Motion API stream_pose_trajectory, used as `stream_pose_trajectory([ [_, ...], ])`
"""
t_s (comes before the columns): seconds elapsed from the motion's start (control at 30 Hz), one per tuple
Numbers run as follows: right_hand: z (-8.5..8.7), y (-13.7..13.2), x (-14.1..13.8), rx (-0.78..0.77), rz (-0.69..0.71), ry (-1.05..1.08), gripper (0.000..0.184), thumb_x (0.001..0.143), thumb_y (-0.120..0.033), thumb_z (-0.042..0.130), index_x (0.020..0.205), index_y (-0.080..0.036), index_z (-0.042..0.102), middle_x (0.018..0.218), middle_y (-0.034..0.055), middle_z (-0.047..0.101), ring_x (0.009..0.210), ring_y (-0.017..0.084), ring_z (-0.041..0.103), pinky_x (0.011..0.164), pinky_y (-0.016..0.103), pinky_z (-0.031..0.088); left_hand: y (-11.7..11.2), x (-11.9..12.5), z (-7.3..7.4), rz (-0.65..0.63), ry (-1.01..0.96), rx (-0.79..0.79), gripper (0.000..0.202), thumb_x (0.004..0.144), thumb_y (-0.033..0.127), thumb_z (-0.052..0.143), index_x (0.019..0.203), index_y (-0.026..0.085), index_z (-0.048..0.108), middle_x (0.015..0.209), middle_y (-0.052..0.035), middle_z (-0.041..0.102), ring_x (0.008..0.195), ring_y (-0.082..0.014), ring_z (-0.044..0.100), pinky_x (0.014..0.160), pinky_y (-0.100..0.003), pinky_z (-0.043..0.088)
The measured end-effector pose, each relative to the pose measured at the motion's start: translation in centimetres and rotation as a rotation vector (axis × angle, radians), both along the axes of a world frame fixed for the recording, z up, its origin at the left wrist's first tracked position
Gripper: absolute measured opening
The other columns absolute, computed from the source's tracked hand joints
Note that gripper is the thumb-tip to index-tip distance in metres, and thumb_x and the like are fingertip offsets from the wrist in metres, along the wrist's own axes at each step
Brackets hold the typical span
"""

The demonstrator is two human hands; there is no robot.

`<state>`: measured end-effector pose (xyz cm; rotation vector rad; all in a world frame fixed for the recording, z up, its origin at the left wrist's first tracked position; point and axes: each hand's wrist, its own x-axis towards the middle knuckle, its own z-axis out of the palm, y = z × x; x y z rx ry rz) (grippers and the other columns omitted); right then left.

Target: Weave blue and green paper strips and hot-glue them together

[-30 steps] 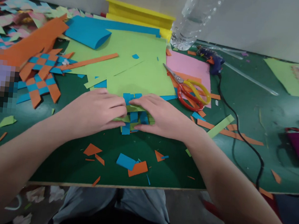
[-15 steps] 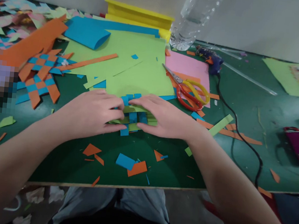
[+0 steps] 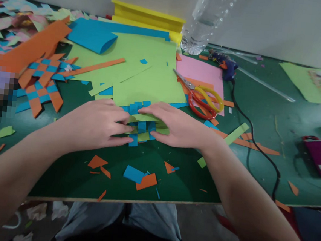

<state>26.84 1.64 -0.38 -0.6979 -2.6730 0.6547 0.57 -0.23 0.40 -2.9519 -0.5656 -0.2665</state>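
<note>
Woven blue and green paper strips (image 3: 142, 126) lie on the table between my hands, partly covered by them. My left hand (image 3: 102, 124) comes in from the left, its bent fingers resting on the left side of the weave. From the right, my right hand (image 3: 177, 126) holds the weave's other side, thumb low and index finger high on the strips. Blue strip ends stick out at the weave's top and bottom. Behind it lies a big green paper sheet (image 3: 150, 78). Red-and-yellow-handled scissors (image 3: 199, 96) rest just beyond my right hand.
An orange-and-blue woven piece (image 3: 45, 67) lies to the left. A water bottle (image 3: 198, 33) and a glue gun (image 3: 225, 64) are at the back, the gun's black cord (image 3: 256, 143) trailing forward. Paper scraps (image 3: 134, 174) lie near the front edge.
My left hand has shifted slightly left and its fingers have spread a little on the weave. The right hand stays almost where it was, and the view has moved slightly.
</note>
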Motion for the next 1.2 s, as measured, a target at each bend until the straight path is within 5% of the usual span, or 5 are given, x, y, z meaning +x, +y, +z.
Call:
stream_pose_trajectory([
  [0.33,0.05,0.13,0.08,-0.043,-0.013,0.0,0.063,0.086,-0.019,0.063,0.146,-0.022,0.044,0.151,0.0131,0.05,0.142,0.029,0.046,0.114,0.051,0.043,-0.08,0.16,-0.04,-0.008,-0.004,-0.02,0.051,0.109,0.039,0.031,0.102,0.018,0.077,0.081,-0.0075,0.071,0.07,-0.0208,0.065,0.062,-0.038,0.042],
  [1.0,0.56,0.09,0.05,-0.115,-0.164,-0.004,0.071,0.079,-0.022,0.074,0.145,-0.022,0.048,0.12,0.008,0.07,0.109,0.025,0.066,0.095,0.043,0.053,-0.29,0.11,0.08,0.008,-0.003,-0.074,0.044,0.107,0.042,0.038,0.105,0.019,0.076,0.082,-0.0081,0.073,0.072,-0.0217,0.067,0.065,-0.038,0.046],
  [1.2,0.5,0.17,-0.03,-0.123,-0.167,-0.01,0.066,0.079,-0.024,0.077,0.141,-0.022,0.053,0.127,0.0083,0.068,0.112,0.025,0.066,0.097,0.041,0.052,-0.49,0.11,0.0,0.01,-0.003,-0.07,0.042,0.106,0.043,0.04,0.109,0.017,0.074,0.084,-0.0083,0.073,0.072,-0.0224,0.067,0.066,-0.038,0.047],
])
